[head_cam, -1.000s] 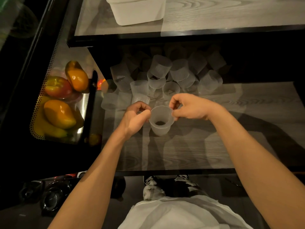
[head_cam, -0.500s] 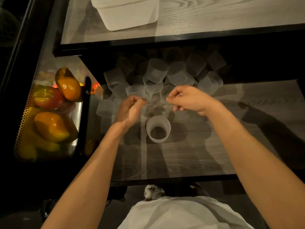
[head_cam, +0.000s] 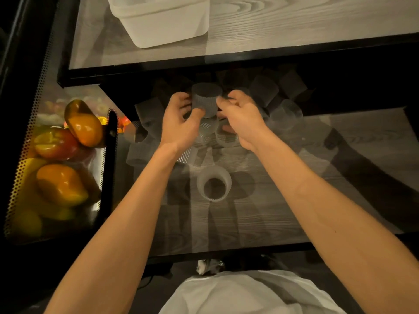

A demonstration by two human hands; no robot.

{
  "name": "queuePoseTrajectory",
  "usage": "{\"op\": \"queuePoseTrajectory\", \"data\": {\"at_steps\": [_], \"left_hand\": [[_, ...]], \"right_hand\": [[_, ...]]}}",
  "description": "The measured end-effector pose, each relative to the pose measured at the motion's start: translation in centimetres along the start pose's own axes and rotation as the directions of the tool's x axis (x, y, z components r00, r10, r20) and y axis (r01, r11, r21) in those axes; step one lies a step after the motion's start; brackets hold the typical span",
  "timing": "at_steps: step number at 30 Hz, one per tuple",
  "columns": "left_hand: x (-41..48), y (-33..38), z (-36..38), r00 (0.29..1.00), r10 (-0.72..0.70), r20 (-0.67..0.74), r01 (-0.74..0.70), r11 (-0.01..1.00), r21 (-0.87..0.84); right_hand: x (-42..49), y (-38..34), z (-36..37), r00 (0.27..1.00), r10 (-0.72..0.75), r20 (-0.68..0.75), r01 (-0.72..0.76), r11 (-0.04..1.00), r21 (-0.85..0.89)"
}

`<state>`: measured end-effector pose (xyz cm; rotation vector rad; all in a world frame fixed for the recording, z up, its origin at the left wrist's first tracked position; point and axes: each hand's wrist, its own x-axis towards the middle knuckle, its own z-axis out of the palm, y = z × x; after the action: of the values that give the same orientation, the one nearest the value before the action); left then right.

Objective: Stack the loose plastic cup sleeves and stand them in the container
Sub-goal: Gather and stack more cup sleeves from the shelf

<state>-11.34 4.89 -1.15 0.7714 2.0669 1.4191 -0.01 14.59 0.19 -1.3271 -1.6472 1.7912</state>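
Note:
A heap of clear ribbed cup sleeves (head_cam: 264,94) lies at the back of the lower shelf, partly in shadow. My left hand (head_cam: 179,125) and my right hand (head_cam: 241,118) reach into the heap and hold one upright sleeve (head_cam: 206,98) between them, left fingers and thumb curled round its left side, right fingertips on its right side. A short stack of nested sleeves (head_cam: 214,184) stands alone on the shelf, nearer to me and untouched. The white plastic container (head_cam: 158,21) sits on the upper shelf, behind and above the heap.
The upper shelf's black front edge (head_cam: 226,60) overhangs the heap. A perforated metal bin (head_cam: 99,155) with orange and red peppers (head_cam: 61,184) stands to the left. The wood-grain shelf (head_cam: 249,218) runs on to the right and toward me.
The sleeve stack I held was set down on the shelf and let go. Both hands moved back into the heap and closed on another sleeve. The camera tilted forward.

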Motion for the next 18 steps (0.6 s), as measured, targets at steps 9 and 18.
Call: {"op": "queuePoseTrajectory", "data": {"at_steps": [9,18], "left_hand": [[-4.3,-0.3,-2.2,0.994,0.062,-0.089,-0.078,0.98,-0.182],[-8.8,-3.8,-2.6,0.984,0.028,0.175,-0.003,0.989,-0.145]], "right_hand": [[-4.1,-0.6,-1.6,0.983,-0.074,0.165,0.074,0.997,0.005],[-6.4,1.0,-4.9,0.803,0.216,0.556,-0.028,0.945,-0.327]]}}
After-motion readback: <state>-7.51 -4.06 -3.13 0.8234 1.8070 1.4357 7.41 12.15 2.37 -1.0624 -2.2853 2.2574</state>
